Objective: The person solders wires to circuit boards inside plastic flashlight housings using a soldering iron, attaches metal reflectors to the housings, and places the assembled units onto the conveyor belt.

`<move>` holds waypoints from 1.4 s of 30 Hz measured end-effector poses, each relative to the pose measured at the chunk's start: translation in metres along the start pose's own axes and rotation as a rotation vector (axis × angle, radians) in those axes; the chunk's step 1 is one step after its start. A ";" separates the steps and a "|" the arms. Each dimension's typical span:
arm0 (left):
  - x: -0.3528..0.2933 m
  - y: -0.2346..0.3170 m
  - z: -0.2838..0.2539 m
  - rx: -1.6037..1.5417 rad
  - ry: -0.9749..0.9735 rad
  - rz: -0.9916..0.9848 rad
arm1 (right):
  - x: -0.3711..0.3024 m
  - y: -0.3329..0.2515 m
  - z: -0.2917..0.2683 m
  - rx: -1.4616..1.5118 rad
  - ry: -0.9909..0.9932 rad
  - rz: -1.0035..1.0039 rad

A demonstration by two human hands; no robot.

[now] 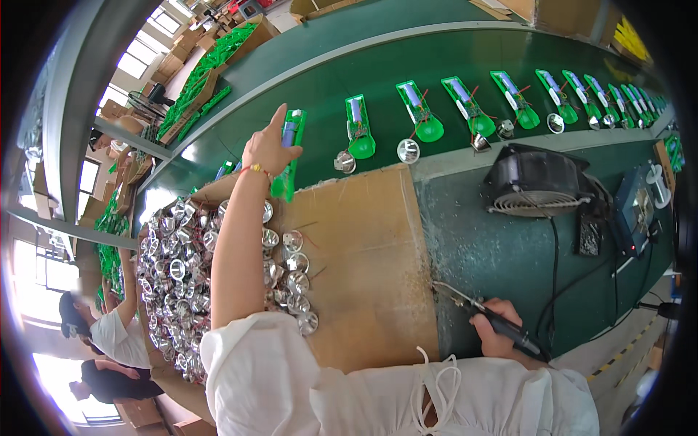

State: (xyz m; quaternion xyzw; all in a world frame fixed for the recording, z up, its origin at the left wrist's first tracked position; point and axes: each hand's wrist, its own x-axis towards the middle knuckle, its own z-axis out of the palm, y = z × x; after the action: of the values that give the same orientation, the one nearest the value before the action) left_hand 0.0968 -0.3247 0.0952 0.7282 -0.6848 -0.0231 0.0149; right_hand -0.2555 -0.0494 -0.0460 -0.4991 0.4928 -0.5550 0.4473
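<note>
My left hand (269, 151) reaches forward to the belt's near edge, its index finger stretched out and its thumb across a green plastic flashlight housing (289, 174). That housing is tilted, seen partly edge-on, with a bluish-purple cylinder inside; the other fingers' grip is partly hidden. My right hand (497, 325) is closed around the black handle of a soldering iron (515, 330), low at the right. The iron's metal tip points left, over the right edge of a brown cardboard sheet (371, 254). Beside my left forearm lie several silver reflector cups (297, 282) with thin wires.
A cardboard box (207, 190) full of reflectors stands left. Along the green belt (305, 80) lies a row of open green housings (425, 125), many with reflectors. A black fan (534, 182), a soldering station (636, 207) and cables occupy the right. Other people (116, 330) work at left.
</note>
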 end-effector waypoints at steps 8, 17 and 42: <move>-0.207 0.086 0.034 -0.334 -0.137 0.183 | -0.003 -0.015 -0.001 -0.009 0.022 0.068; -0.270 0.104 0.081 -0.257 -0.023 0.047 | -0.001 -0.019 0.004 -0.003 -0.009 -0.005; -0.226 0.009 0.099 0.347 0.491 0.139 | -0.005 -0.022 0.006 -0.038 0.004 -0.045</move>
State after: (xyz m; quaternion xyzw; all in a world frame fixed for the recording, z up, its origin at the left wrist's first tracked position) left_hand 0.0687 -0.0986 -0.0005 0.6551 -0.7026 0.2720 0.0568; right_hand -0.2491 -0.0426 -0.0246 -0.5172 0.4928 -0.5566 0.4241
